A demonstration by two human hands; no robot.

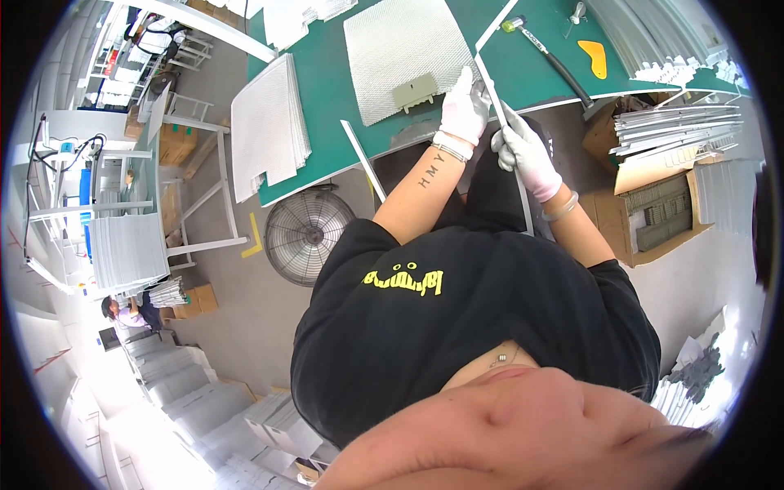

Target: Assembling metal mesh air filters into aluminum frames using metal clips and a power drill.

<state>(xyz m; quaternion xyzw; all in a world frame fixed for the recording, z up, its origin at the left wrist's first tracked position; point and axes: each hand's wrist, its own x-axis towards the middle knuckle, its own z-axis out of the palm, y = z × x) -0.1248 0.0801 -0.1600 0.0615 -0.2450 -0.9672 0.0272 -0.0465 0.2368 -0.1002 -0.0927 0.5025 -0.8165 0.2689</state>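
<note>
Left hand, white-gloved, raised over green bench edge, fingers clenched round upper part of long thin metal strip. Forearm bare, angled up from lower left. Right hand, gloved too, grasps same strip lower down; strip runs steeply down past wrist. Silver mesh panel lies flat on bench just beside left hand. Open cardboard box at right holds rows of small grey parts.

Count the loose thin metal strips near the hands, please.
3 at least: one in both gloved hands, one angled up the green table, one hanging off the table edge. More may hide among the stacks at right.
</note>
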